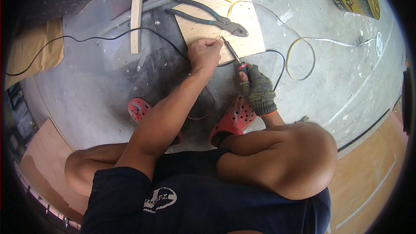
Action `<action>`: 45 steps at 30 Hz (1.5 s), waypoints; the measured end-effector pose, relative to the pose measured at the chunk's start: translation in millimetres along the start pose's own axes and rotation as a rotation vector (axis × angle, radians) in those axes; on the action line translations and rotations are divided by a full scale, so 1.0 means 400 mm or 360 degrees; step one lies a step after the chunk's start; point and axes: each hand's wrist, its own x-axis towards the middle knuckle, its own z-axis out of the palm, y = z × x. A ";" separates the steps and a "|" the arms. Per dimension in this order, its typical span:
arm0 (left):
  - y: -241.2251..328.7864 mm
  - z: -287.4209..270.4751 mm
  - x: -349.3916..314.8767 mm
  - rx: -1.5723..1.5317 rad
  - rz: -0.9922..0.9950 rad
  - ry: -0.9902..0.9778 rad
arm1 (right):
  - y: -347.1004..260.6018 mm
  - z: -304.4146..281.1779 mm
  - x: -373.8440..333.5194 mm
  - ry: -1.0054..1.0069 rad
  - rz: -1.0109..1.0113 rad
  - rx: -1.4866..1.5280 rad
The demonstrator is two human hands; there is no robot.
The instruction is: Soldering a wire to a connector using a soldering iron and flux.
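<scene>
My right hand [258, 87], in a dark knitted fingerless glove, is closed around the handle of a soldering iron [232, 53]. The iron's tip points up and left, close to the fingertips of my bare left hand [205, 53]. Those fingers are pinched on a thin yellow wire [229, 12] at the lower part of a square plywood board [253, 43]. Exactly where wire and tip meet is too small to make out. Dark-handled pliers [222, 19] lie across the board just beyond my hands, jaws to the right.
A black cord [149, 29] runs over the concrete floor beneath the board. The wire loops [289, 63] away to the right. A wooden strip [136, 21] lies at left, brown paper [41, 50] farther left. Two buckets [362, 2] stand far right. My red clogs [237, 115] are close below.
</scene>
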 end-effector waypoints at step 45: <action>-0.004 0.001 0.004 0.0084 0.0027 0.0020 | -0.015 -0.025 -0.003 0.0032 0.0027 0.0062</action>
